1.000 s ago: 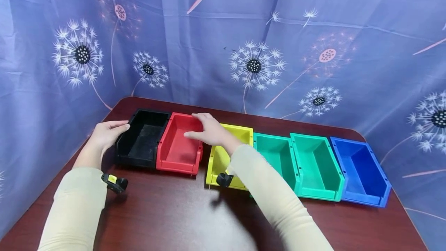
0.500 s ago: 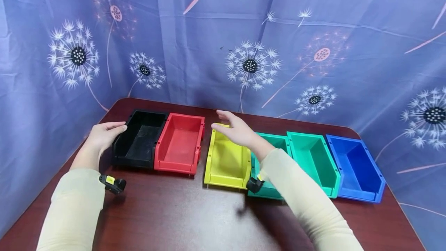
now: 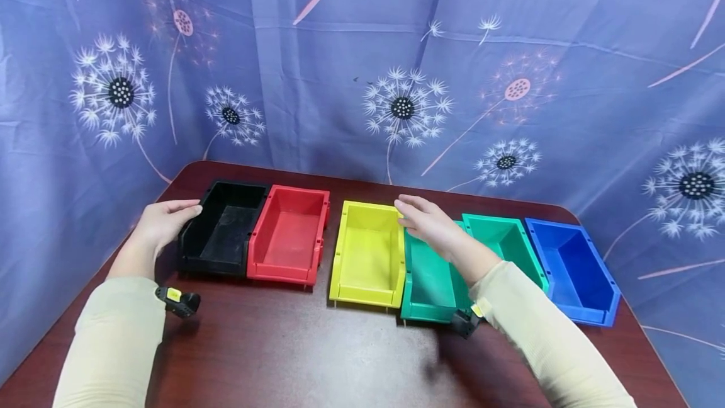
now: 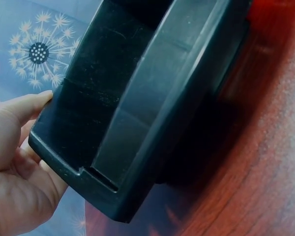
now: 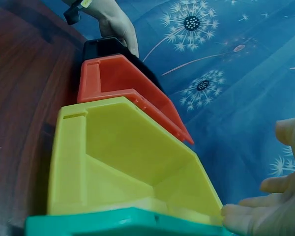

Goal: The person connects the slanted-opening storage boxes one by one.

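Observation:
My left hand pinches the left wall of the black storage bin, thumb on the rim and fingers outside, as the left wrist view shows. To its right stands the red bin. My right hand is held over the left green bin, fingers loosely extended and nothing in them. Its fingertips are near the back corner where that green bin meets the yellow bin. In the right wrist view, the fingers appear beside the green rim. My forearm hides part of the green bins.
Farther right stand a second green bin and a blue bin. A gap separates the red and yellow bins. All sit on a dark red-brown table, with a dandelion-print curtain close behind and at the sides.
My right hand has moved right, from the red bin across the yellow one to the left green bin. My left hand stays at the black bin. The head view has shifted slightly.

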`<action>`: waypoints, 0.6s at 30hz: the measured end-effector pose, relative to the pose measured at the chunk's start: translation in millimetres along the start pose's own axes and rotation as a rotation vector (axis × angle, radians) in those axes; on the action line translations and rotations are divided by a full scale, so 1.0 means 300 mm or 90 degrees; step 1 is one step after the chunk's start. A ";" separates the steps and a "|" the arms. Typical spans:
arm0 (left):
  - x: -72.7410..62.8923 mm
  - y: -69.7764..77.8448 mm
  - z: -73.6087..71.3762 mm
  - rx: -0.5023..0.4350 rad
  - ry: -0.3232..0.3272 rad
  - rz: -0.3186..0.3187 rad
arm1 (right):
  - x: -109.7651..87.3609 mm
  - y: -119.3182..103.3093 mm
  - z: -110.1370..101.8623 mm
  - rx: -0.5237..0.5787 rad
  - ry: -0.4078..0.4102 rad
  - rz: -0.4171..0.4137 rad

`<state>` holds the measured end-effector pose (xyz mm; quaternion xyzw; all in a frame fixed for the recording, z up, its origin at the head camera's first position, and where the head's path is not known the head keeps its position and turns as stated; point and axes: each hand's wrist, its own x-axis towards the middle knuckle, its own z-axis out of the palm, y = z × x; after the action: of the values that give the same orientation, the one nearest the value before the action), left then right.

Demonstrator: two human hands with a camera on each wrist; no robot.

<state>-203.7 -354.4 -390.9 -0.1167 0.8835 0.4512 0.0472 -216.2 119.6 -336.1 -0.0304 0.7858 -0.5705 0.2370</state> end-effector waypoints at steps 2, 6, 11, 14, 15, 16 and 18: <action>0.003 -0.006 0.000 0.007 0.006 0.006 | -0.024 0.009 -0.012 0.024 -0.015 0.013; 0.009 -0.018 -0.002 0.010 0.018 0.008 | -0.064 0.025 -0.027 0.076 -0.047 0.022; 0.011 -0.023 -0.003 0.004 0.018 0.003 | -0.086 0.035 -0.026 0.106 -0.074 0.023; 0.015 -0.019 0.000 -0.001 0.013 0.001 | -0.088 0.035 -0.017 0.111 -0.077 0.021; 0.016 -0.017 0.001 -0.002 0.012 0.001 | -0.086 0.035 -0.013 0.114 -0.075 0.023; 0.018 -0.016 0.001 -0.002 0.010 0.002 | -0.085 0.034 -0.009 0.117 -0.072 0.025; 0.020 -0.013 0.001 0.000 0.009 0.004 | -0.078 0.033 -0.001 0.118 -0.066 0.025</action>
<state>-208.5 -357.4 -395.2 -0.1168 0.8843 0.4503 0.0398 -193.3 130.8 -337.2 -0.0222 0.7169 -0.6336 0.2902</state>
